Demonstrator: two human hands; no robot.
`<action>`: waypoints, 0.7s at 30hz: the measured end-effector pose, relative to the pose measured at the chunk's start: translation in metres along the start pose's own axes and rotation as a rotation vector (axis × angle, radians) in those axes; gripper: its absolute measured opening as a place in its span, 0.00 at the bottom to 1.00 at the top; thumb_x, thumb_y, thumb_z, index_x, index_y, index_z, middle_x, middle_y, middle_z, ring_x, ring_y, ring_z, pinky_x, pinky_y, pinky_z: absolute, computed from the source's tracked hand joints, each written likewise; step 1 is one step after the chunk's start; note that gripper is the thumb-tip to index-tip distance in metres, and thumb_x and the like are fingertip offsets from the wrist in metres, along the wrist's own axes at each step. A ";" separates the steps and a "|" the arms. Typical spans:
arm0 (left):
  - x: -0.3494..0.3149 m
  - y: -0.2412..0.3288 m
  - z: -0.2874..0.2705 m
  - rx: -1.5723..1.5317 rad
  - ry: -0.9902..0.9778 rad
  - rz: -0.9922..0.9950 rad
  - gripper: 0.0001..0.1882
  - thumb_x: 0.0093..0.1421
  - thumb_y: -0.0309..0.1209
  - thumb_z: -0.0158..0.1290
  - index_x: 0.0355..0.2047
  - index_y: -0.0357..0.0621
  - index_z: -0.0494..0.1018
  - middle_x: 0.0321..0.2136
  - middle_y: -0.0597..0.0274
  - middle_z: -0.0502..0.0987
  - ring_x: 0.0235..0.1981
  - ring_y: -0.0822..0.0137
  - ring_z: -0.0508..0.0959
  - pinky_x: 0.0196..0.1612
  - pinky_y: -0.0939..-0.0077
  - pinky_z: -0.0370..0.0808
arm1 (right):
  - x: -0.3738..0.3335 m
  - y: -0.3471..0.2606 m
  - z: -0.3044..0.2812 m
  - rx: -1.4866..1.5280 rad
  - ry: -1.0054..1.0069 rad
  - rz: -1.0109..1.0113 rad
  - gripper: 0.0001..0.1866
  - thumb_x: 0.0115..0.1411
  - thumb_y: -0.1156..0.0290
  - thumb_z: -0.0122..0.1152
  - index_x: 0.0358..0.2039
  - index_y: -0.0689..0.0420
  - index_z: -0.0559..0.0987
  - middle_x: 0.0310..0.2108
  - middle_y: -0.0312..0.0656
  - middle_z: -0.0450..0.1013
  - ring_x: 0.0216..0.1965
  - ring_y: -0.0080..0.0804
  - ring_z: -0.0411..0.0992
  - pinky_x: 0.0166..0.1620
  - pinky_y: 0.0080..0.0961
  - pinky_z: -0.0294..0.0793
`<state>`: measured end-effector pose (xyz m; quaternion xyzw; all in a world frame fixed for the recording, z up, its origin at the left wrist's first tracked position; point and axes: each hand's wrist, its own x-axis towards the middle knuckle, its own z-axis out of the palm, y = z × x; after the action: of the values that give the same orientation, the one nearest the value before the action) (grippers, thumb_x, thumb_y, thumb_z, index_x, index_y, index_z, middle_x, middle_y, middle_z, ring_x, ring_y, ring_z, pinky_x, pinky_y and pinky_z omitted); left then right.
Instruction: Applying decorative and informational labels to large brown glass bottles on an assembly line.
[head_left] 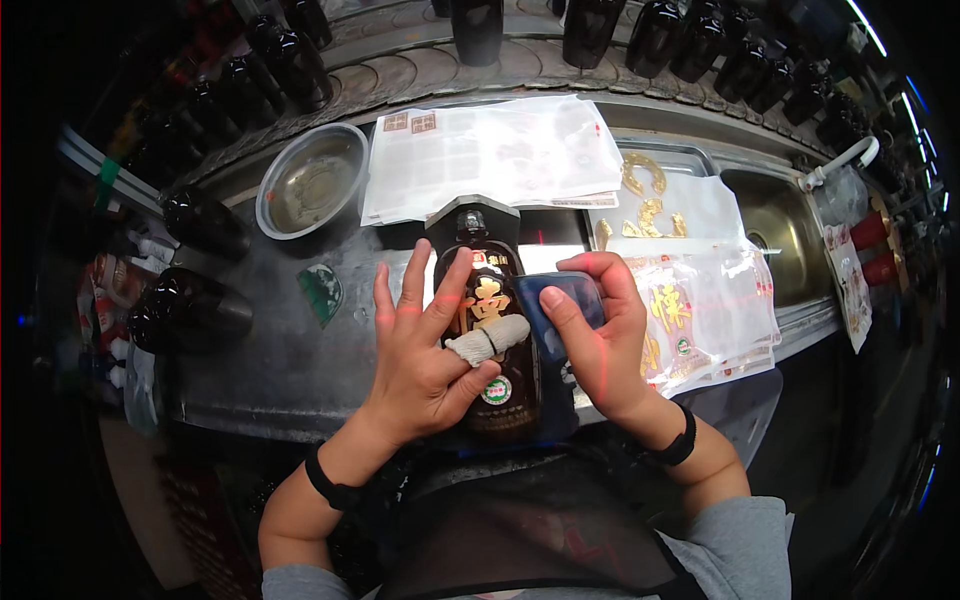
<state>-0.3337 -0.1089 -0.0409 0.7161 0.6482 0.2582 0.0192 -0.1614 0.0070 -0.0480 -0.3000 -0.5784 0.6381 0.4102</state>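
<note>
Here, the bottle (pixel 515 365) lies face up, neck away, in a cradle (pixel 503 214), probably to stop it rolling. The left hand (pixel 415 350) spreads its fingers apart over the front, perhaps to steady it; the right hand (pixel 612 345) clamps a scraper (pixel 577 300) between thumb and fingers. Sheets (pixel 705 345) lie rightward, likely for easy reach.

Left of a metal sink (pixel 772 240), a dark surface (pixel 285 372) is shown; beside the sink, a curved tap (pixel 846 162); beyond the sink, a plated conveyor (pixel 385 72); to the sink's right, lit strip lights (pixel 867 27).
</note>
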 end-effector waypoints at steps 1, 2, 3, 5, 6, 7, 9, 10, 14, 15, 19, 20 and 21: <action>-0.003 0.000 0.002 -0.004 -0.003 0.006 0.22 0.67 0.52 0.44 0.47 0.58 0.83 0.70 0.46 0.54 0.71 0.35 0.48 0.66 0.31 0.34 | 0.000 0.002 0.000 -0.002 0.007 0.000 0.13 0.62 0.76 0.62 0.46 0.61 0.71 0.35 0.38 0.76 0.35 0.18 0.73 0.38 0.17 0.72; -0.005 0.000 0.004 -0.031 0.023 -0.002 0.19 0.65 0.51 0.48 0.46 0.61 0.83 0.70 0.47 0.55 0.70 0.35 0.48 0.66 0.30 0.35 | 0.002 0.007 -0.001 -0.064 -0.012 -0.028 0.13 0.62 0.75 0.63 0.45 0.61 0.71 0.34 0.38 0.76 0.35 0.18 0.73 0.37 0.17 0.72; -0.008 -0.001 0.005 -0.054 0.049 -0.016 0.17 0.63 0.49 0.52 0.46 0.64 0.83 0.70 0.48 0.56 0.70 0.35 0.48 0.65 0.30 0.35 | 0.004 0.012 -0.001 -0.123 -0.036 -0.053 0.13 0.62 0.75 0.63 0.44 0.61 0.71 0.32 0.38 0.76 0.34 0.18 0.73 0.37 0.18 0.72; -0.015 -0.002 0.007 -0.047 0.055 -0.028 0.18 0.64 0.50 0.51 0.47 0.63 0.83 0.70 0.48 0.54 0.70 0.35 0.49 0.65 0.30 0.34 | 0.006 0.022 -0.003 -0.144 -0.025 -0.078 0.12 0.62 0.74 0.63 0.44 0.60 0.72 0.31 0.38 0.76 0.33 0.19 0.72 0.36 0.19 0.72; -0.018 -0.003 0.008 -0.062 0.069 -0.036 0.19 0.65 0.51 0.50 0.48 0.63 0.82 0.70 0.48 0.54 0.70 0.35 0.49 0.65 0.30 0.34 | 0.006 0.024 -0.004 -0.163 -0.010 -0.063 0.12 0.62 0.74 0.62 0.44 0.60 0.72 0.31 0.38 0.75 0.33 0.19 0.72 0.36 0.19 0.72; -0.022 -0.004 0.008 -0.076 0.085 -0.045 0.20 0.66 0.52 0.48 0.49 0.63 0.82 0.70 0.47 0.54 0.70 0.34 0.49 0.66 0.30 0.34 | 0.007 0.023 -0.006 -0.182 0.003 -0.048 0.12 0.62 0.74 0.62 0.44 0.60 0.72 0.31 0.37 0.75 0.32 0.19 0.72 0.36 0.20 0.72; -0.032 -0.008 0.009 -0.072 0.088 -0.081 0.24 0.67 0.53 0.43 0.50 0.58 0.81 0.71 0.45 0.52 0.70 0.36 0.48 0.67 0.34 0.35 | 0.007 0.022 -0.008 -0.195 0.014 -0.100 0.11 0.62 0.75 0.62 0.43 0.61 0.72 0.31 0.36 0.74 0.32 0.18 0.71 0.36 0.19 0.72; -0.036 -0.009 0.009 -0.073 0.085 -0.110 0.28 0.69 0.55 0.39 0.51 0.53 0.81 0.71 0.43 0.50 0.71 0.38 0.48 0.68 0.37 0.35 | 0.008 0.026 -0.011 -0.154 0.032 -0.065 0.11 0.62 0.75 0.62 0.43 0.61 0.72 0.33 0.36 0.74 0.33 0.18 0.71 0.36 0.18 0.72; -0.030 -0.009 0.012 -0.130 0.175 -0.181 0.28 0.70 0.53 0.38 0.53 0.51 0.79 0.71 0.41 0.47 0.71 0.42 0.49 0.69 0.40 0.34 | 0.012 0.017 -0.009 -0.122 0.032 -0.040 0.13 0.61 0.77 0.63 0.45 0.61 0.72 0.36 0.35 0.73 0.36 0.17 0.71 0.39 0.17 0.73; -0.025 -0.008 0.016 -0.132 0.184 -0.192 0.28 0.70 0.53 0.38 0.53 0.51 0.79 0.71 0.41 0.47 0.71 0.42 0.49 0.69 0.40 0.34 | 0.012 0.011 -0.006 -0.118 0.044 -0.073 0.13 0.61 0.77 0.64 0.45 0.61 0.72 0.37 0.35 0.73 0.37 0.18 0.71 0.40 0.17 0.73; -0.022 -0.010 0.026 -0.193 0.265 -0.233 0.22 0.70 0.50 0.42 0.55 0.64 0.78 0.71 0.44 0.50 0.71 0.43 0.51 0.68 0.37 0.36 | 0.022 0.001 0.010 -0.340 -0.038 -0.414 0.11 0.61 0.76 0.65 0.44 0.62 0.77 0.36 0.39 0.75 0.37 0.22 0.74 0.41 0.18 0.75; -0.025 -0.012 0.026 -0.193 0.248 -0.243 0.25 0.70 0.51 0.39 0.56 0.57 0.77 0.71 0.43 0.50 0.71 0.44 0.51 0.68 0.38 0.35 | 0.024 -0.003 0.018 -0.311 -0.039 -0.451 0.12 0.54 0.80 0.67 0.40 0.60 0.80 0.36 0.42 0.76 0.36 0.29 0.75 0.40 0.24 0.75; -0.029 -0.013 0.026 -0.193 0.236 -0.260 0.28 0.71 0.52 0.37 0.56 0.51 0.76 0.71 0.41 0.49 0.71 0.44 0.52 0.69 0.39 0.35 | 0.025 -0.009 0.018 -0.319 -0.059 -0.450 0.12 0.54 0.80 0.67 0.40 0.60 0.80 0.36 0.42 0.76 0.36 0.29 0.75 0.40 0.24 0.75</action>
<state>-0.3364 -0.1263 -0.0785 0.5861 0.7051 0.3966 0.0449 -0.1874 0.0193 -0.0341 -0.2061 -0.7354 0.4402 0.4721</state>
